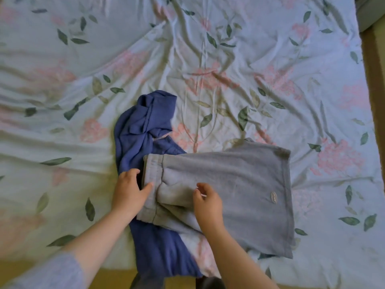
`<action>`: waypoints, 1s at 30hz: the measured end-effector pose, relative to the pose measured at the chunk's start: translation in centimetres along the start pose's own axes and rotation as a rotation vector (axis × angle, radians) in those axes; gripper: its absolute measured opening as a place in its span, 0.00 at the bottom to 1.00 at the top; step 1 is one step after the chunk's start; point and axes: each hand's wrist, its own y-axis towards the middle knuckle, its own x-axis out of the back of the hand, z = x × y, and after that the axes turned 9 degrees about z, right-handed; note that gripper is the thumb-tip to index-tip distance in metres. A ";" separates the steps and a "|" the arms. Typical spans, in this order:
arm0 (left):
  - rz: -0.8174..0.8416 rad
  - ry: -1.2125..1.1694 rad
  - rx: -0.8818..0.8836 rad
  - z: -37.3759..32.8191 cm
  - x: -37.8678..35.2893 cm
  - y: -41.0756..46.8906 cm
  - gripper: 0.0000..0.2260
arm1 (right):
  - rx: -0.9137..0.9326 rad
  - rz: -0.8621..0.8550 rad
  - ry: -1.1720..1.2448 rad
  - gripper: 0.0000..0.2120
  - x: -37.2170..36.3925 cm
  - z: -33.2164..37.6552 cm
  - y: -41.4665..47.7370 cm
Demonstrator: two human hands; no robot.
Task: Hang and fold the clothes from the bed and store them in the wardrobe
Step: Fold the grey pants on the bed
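On the bed, near edge: grey shorts [229, 184] are lying flat and folded, waistband pointing left, hems pointing right
Shorts detail: small oval patch [274, 197] is showing near the right hem
Under the shorts: blue garment [141, 126] is lying crumpled, sticking out past the waistband toward the far side and running down to the near edge of the bed
Left hand [129, 190]: is resting at the waistband end, fingers fairly straight and spread, thumb lying on the grey fabric, other fingers reaching over the blue garment; not clutching anything
Right hand [208, 203]: is sitting over the middle of the shorts, fingers curling toward the thumb; cannot tell whether it is pinching fabric or only touching it
Hands relation: both are working the left half of the shorts, near each other but apart
Bedsheet [250, 59]: pale blue with pink flowers and green leaves, lying wrinkled across the bed
Sleeve [52, 274]: light bluish, blurred, showing on the left arm at the lower left corner
Right side: brown bed frame [375, 80] is running along the sheet's edge
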 end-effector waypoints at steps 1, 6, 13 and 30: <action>0.025 -0.026 0.033 0.6 -0.2 0.0 0.28 | -0.016 -0.019 0.022 0.16 -0.7 -0.1 0.1; 0.207 -0.218 0.226 2.1 -1.9 0.2 0.34 | -0.094 -0.040 0.077 0.10 -2.4 -1.1 0.8; 0.242 -0.348 0.195 2.6 -2.2 0.0 0.16 | -0.096 -0.111 0.115 0.14 -2.4 -2.0 0.5; 0.442 -0.503 -0.170 -7.5 0.3 -6.3 0.08 | -0.194 -0.155 0.569 0.16 8.6 -2.9 -4.7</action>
